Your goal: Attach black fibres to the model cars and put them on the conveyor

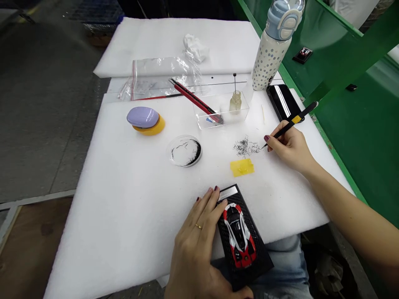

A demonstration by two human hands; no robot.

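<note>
Right grip (288, 145) is pinching a black pen-like tool (283, 128), dark slivers (246, 146) just left of that grip; left grip (198, 243) has got a model car (239, 234) by its base (260, 250).

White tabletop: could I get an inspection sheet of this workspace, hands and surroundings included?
Surface: white foam-like sheet bearing loose dark bristles.
Things in hand: toy car on black base; pointed tool, tip beside the bristles.
Clutter: round dish, yellow tape, purple-and-yellow object, clear box with small jar, plastic bag, crumpled tissue, drinking bottle, phone.
Hands: left hand touches the base; right hand grips the tool.
Cables: nothing seen.
Surroundings: green surface right, gray floor left.
</note>
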